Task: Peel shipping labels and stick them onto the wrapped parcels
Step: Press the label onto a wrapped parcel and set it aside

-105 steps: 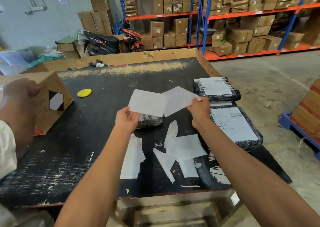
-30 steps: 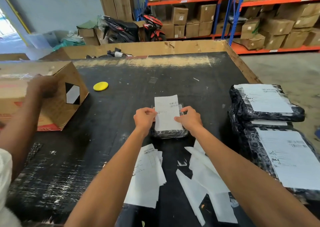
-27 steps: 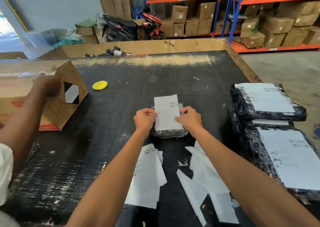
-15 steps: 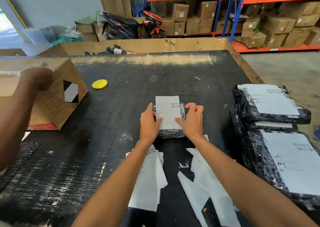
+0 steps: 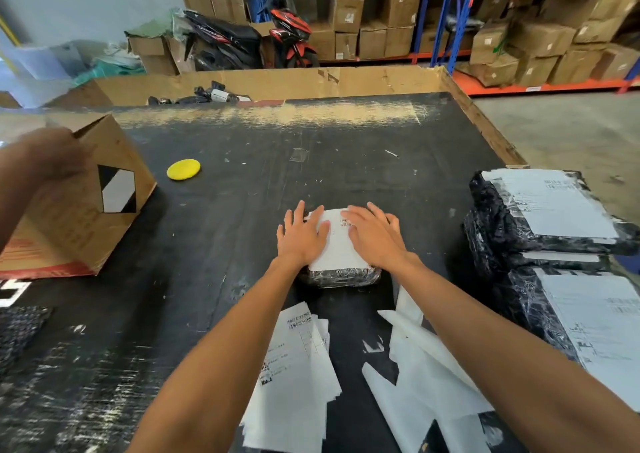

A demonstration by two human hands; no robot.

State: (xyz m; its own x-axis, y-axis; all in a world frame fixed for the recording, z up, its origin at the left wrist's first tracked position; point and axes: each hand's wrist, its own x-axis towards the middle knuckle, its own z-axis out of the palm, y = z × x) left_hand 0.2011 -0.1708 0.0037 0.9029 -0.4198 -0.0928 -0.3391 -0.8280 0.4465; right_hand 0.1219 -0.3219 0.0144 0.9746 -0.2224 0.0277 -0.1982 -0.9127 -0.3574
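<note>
A small black wrapped parcel [image 5: 341,276] lies in the middle of the black table [image 5: 242,210]. A white shipping label [image 5: 337,244] covers its top. My left hand [image 5: 301,234] lies flat on the label's left side, fingers spread. My right hand [image 5: 375,236] lies flat on its right side. Neither hand grips anything. A stack of unpeeled labels [image 5: 294,376] sits near the front edge between my arms. Loose white backing sheets [image 5: 422,376] lie to its right.
Labelled black parcels [image 5: 543,217] are stacked at the table's right edge. At the left another person's hand [image 5: 45,161] rests on a cardboard box [image 5: 79,206]. A yellow disc [image 5: 183,169] lies behind it. Shelves of cartons and a motorbike stand beyond the table.
I peeled the label from its backing, laid it on the small parcel holding its sides, and now both hands have flattened and press down on it. The view has moved closer.
</note>
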